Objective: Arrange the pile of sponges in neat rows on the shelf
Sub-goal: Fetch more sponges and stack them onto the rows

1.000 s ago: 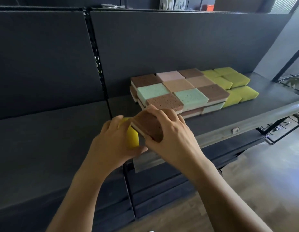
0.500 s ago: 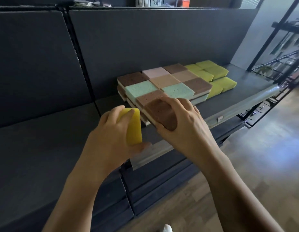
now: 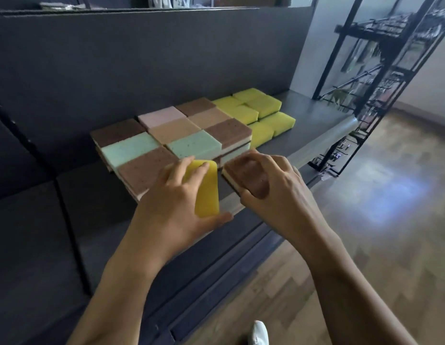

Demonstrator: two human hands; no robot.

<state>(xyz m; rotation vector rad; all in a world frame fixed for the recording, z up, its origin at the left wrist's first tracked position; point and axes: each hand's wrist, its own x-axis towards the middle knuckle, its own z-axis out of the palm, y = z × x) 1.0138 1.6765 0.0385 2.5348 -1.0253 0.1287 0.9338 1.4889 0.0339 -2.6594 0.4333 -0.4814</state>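
On the dark shelf lies a block of sponges in neat rows, stacked two deep: brown, mint, pink and tan ones on the left, yellow-green ones on the right. My left hand grips a yellow sponge, held upright just in front of the block. My right hand holds a brown sponge with a white underside from above, low over the shelf near its front edge, right of the yellow one. My fingers hide whether the brown sponge touches the shelf.
The shelf's pale front rail runs rightward past my hands. A dark back panel rises behind the sponges. Lower dark shelves lie to the left. A black wire rack stands at the right over wooden floor.
Both hands moved right along the shelf front. My right hand carried the brown sponge past the front-row stack, to the shelf's front edge. The view swung right.
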